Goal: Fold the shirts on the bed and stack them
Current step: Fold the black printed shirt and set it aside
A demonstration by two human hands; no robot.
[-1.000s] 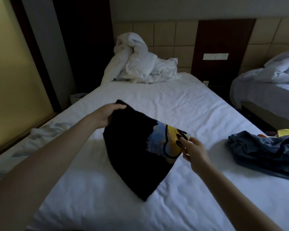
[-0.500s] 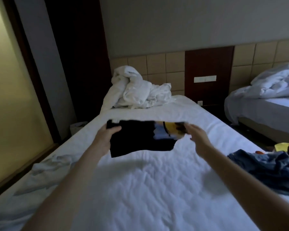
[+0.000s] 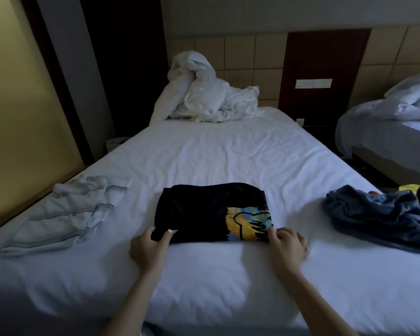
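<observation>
Since the fold on the black T-shirt looks all but finished, I take the step in hand to be laying it flat. The bed fills most of my feed. Its creased white sheet runs open through the middle and far half, so there is room to work beyond the hands, and its near edge passes under both forearms. A second bed stands well apart on the right across a dark gap. A crumpled white duvet is heaped at the headboard, far from the work. On the left of the sheet lies a white striped shirt, loosely spread and unfolded. On the right, near that side's edge, a blue shirt sits in a rumpled pile. Between them, touching neither, the black T-shirt lies as a folded rectangle close to the near edge, its yellow and blue print at the right end. The left hand pinches its near left corner, thumb on top. The right hand has curled fingertips on the near right corner and appears to pinch it, though blur softens that. I judge one shirt folded and two to go. Next I would want both corners let go without dragging the packet, then a loose shirt drawn onto the open sheet beyond and spread. The blue one lies nearest an edge and could slide off if tugged sideways.
</observation>
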